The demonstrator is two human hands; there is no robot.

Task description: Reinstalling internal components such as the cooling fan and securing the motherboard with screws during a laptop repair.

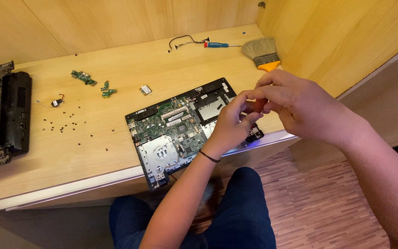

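While both grip: two hands (272, 108), one screwdriver (260, 105).

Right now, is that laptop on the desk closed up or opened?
Opened: the laptop base lies coverless, its green circuit board exposed.

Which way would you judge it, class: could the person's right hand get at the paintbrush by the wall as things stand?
Probably yes: the paintbrush lies just beyond the right hand with nothing between, though that hand grips a red-handled tool.
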